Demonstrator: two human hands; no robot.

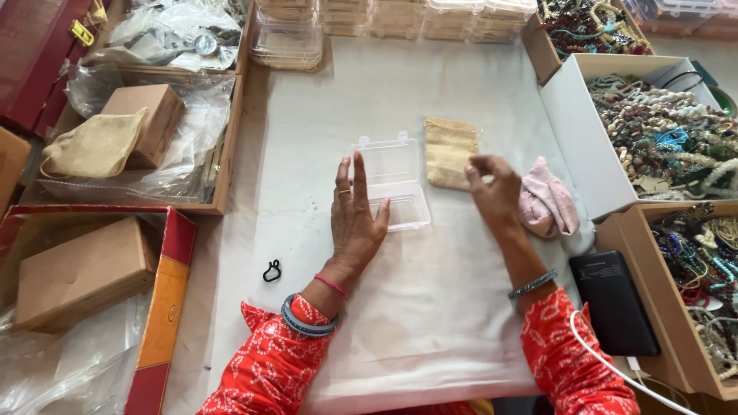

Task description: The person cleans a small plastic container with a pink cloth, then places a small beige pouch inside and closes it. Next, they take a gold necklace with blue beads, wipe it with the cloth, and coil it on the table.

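Two hands sit by an open clear box (392,183). The left hand (355,219) lies flat beside it, fingers spread. The right hand (492,188) pinches its fingers at a tan pouch (450,150).

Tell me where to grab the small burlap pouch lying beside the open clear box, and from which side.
Take the burlap pouch by its upper, gathered mouth edge, coming from the far side or straight down. It lies flat on the white cloth, so a pinch at that bunched edge probably lifts easiest. The clear box crowds its left edge, and the right hand covers its lower right corner.
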